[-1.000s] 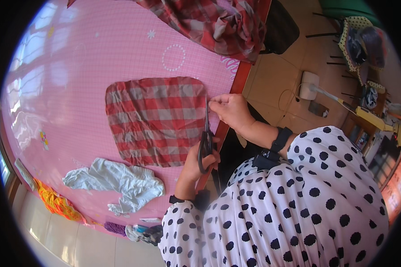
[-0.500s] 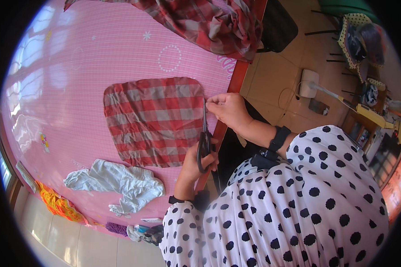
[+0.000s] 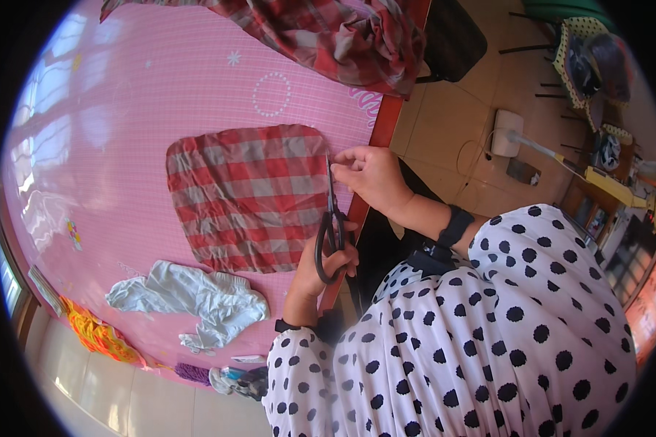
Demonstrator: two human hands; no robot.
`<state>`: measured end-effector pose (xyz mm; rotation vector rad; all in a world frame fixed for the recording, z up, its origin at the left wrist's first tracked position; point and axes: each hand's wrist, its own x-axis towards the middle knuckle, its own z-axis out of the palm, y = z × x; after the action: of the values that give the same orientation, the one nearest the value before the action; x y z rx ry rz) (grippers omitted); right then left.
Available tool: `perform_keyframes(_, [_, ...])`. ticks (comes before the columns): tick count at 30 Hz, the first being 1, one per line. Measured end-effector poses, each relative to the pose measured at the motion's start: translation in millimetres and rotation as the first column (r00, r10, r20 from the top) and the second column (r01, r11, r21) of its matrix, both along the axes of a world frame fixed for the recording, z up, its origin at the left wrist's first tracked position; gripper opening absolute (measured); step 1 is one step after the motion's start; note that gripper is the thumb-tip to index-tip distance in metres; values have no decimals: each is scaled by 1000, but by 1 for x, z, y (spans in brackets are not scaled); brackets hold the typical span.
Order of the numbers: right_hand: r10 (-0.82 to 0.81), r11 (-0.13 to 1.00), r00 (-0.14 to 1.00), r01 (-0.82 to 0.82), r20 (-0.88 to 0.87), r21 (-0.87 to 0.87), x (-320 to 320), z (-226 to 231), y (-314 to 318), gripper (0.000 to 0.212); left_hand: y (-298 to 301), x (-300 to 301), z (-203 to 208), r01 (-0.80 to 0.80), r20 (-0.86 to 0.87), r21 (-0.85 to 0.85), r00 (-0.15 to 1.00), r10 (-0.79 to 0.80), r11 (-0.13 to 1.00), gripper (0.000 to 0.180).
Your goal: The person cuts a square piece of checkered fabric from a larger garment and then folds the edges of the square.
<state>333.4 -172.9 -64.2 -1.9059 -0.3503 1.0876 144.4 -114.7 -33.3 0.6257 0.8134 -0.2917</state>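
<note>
A square piece of red and grey checked cloth with rounded corners lies flat but slightly wrinkled on the pink table cover. My left hand grips black-handled scissors at the cloth's right edge, its fingers around the loops and the blades directed away from me. Beside the blade tips, my right hand is closed in a pinch at the same edge. Whatever lies between its fingertips is too small to make out.
More checked fabric is bunched at the table's far right. A pale blue garment lies near the cloth, with an orange-yellow fabric by the table's left edge. A black chair stands past the red table edge.
The scissor handles have spread apart in my left hand. My right hand has shifted slightly left and up along the cloth's edge.
</note>
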Motion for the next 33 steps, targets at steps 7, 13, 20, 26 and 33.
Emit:
perform_keyframes(7, [43,999,998,-44,-40,-17,2,2,5,16,0,0,1,3,-7,9,1000,-3,1000,55])
perform_keyframes(13, [90,996,996,-90,8,7,-1,-1,8,11,0,1,-1,-23,8,50,1000,23,998,56])
perform_keyframes(20, [112,994,993,-111,-49,17,-2,-5,9,8,0,0,-2,-25,-4,52,1000,25,998,55])
perform_keyframes(26, [99,995,988,-95,-119,39,-3,-11,5,7,1,-6,-6,1,12,64,1000,-2,998,53])
perform_keyframes(33, [146,989,988,-144,-50,45,0,-8,4,8,5,-2,-9,-13,49,80,999,10,997,56])
